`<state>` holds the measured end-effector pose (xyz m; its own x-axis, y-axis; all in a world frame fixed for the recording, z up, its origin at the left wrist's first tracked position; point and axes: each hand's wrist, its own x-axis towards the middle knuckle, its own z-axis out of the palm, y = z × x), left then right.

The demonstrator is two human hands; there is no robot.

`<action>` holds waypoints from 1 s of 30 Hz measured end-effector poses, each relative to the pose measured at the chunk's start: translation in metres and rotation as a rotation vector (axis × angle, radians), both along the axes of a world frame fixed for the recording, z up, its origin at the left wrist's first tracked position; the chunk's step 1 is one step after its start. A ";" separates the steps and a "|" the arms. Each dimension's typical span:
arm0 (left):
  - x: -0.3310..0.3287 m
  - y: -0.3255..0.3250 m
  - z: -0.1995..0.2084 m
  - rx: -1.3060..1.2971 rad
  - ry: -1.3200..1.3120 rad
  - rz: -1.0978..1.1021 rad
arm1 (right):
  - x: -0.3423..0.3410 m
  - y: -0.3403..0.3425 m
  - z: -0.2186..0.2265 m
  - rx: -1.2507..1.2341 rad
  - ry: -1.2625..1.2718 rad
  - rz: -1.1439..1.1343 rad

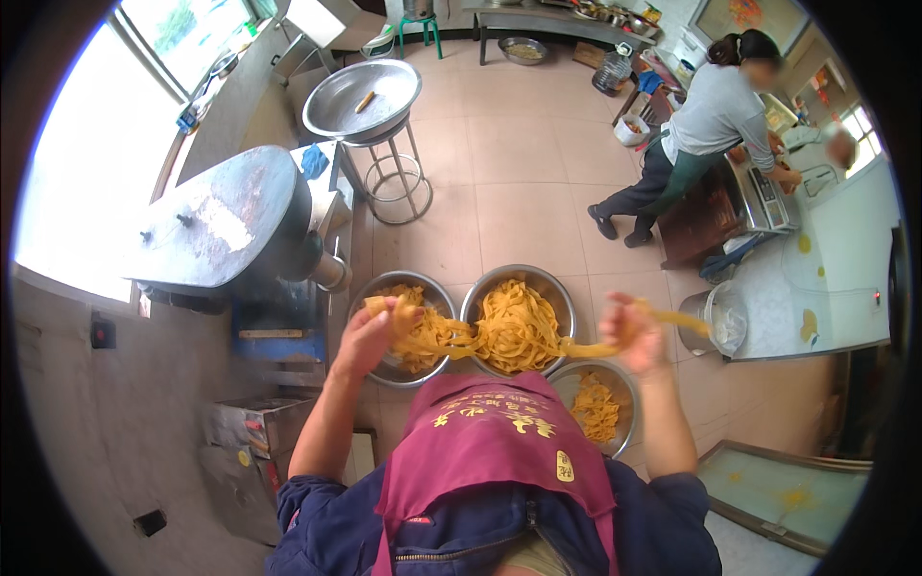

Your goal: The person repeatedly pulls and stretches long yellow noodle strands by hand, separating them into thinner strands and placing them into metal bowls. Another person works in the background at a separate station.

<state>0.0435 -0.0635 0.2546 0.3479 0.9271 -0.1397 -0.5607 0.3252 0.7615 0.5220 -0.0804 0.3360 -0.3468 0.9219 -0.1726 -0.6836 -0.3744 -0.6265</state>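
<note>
Wearer's body: a maroon apron [480,422] with yellow lettering, over a dark blue jacket [331,528].
Left hand [365,338]: fingers curled, pinching a yellow strip [588,351] near one end, above the left bowl's outer edge.
Right hand [636,336]: raised, somewhat blurred, fingers closed around the strip, whose free tail sticks out to the right.
Yellow strip: long, flat and soft, seeming to run between both hands across the near side of the bowls; its middle is hard to tell from the pile behind.
Small bowl [626,408]: metal, beside the apron at right, holding a small heap of yellow strips.
Middle bowl [569,322]: metal, piled high with coiled strips.
Left bowl [401,379]: metal, just beside the middle one, with a lower pile.
Right side: a white bucket [727,322] near a pale tabletop [768,307].
Left side: a machine [230,226] with a wide grey top.
Farther: a large metal basin [331,106] on a round stand; opposite, a co-worker [715,110] leans toward a scale [764,192].
Far wall: a green stool [437,38].
</note>
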 end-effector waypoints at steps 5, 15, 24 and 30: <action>0.085 0.003 0.049 0.256 0.143 -0.172 | -0.079 0.011 0.004 0.313 -0.439 0.191; 0.168 0.010 0.082 0.203 -0.036 -0.128 | -0.076 0.004 0.009 0.309 -0.223 -0.125; 0.082 0.029 0.063 0.407 0.315 0.280 | 0.052 -0.032 0.014 0.265 0.014 -0.436; 0.079 0.024 0.079 0.748 0.816 0.066 | 0.039 -0.036 0.030 0.181 -0.257 -0.143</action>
<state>0.1227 -0.0396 0.3337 0.3536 0.8867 0.2979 0.1997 -0.3827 0.9020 0.5609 -0.1161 0.3662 -0.1783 0.9817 -0.0668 -0.5324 -0.1533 -0.8325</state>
